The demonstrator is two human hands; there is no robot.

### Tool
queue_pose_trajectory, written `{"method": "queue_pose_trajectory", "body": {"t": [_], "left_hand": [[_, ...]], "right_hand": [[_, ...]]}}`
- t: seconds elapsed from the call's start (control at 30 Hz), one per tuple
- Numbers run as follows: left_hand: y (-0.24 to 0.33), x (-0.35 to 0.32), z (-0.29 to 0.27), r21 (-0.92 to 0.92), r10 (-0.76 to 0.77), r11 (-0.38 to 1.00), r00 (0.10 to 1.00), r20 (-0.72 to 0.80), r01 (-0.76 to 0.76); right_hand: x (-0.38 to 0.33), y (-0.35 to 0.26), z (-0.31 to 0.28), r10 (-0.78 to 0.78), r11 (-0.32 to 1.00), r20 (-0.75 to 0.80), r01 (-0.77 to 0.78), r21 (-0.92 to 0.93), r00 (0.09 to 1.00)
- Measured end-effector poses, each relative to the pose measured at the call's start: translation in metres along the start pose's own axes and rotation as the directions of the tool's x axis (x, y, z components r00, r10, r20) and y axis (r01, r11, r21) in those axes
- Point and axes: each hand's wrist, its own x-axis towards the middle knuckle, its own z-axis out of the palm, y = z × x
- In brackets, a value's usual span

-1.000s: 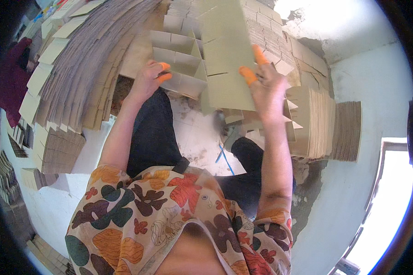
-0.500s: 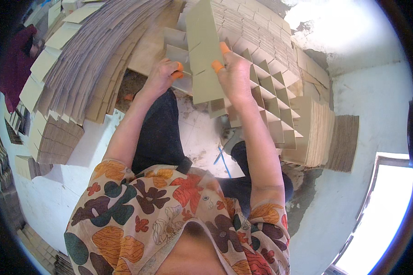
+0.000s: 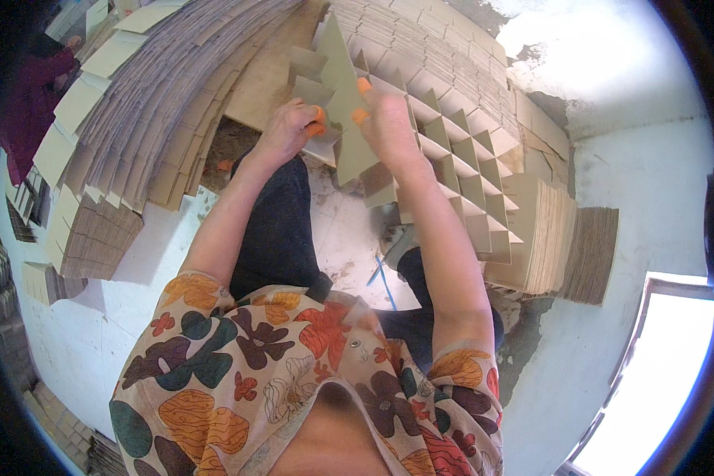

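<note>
My right hand (image 3: 390,131), with orange finger covers, grips a long slotted cardboard strip (image 3: 343,91) that stands on edge and slants across the middle. Thumb and fingers of my left hand (image 3: 288,136), also in orange covers, close on a crosspiece of the cardboard divider grid (image 3: 462,168), just left of that strip. The grid's interlocked strips form square cells running to the right under my right forearm. Its left crosspieces (image 3: 308,63) stick out beyond the strip. My right hand and the strip hide part of the grid.
Tall stacks of cardboard strips (image 3: 174,71) rise at the left; more lie behind the grid (image 3: 444,47). A bundle of cardboard strips (image 3: 543,230) stands at the right by the wall. Blue strapping (image 3: 382,278) lies on the floor. Another person's dark red sleeve (image 3: 28,107) shows at far left.
The long strip has turned from broad side toward me to a narrower slant and sits lower among the crosspieces. My right hand has shifted a little left; my left hand has barely moved.
</note>
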Motion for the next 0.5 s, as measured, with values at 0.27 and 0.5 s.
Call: {"method": "queue_pose_trajectory", "body": {"t": [0.27, 0.5], "left_hand": [[-0.006, 0.001, 0.004, -0.004, 0.001, 1.000, 1.000, 0.029, 0.000], [-0.005, 0.003, 0.006, 0.014, 0.001, 1.000, 0.999, 0.035, -0.002]], "right_hand": [[0.001, 0.010, 0.028, 0.020, 0.996, 0.125, -0.008, -0.094, 0.992], [0.003, -0.019, 0.034, 0.079, 0.934, 0.292, 0.031, -0.355, 0.953]]}}
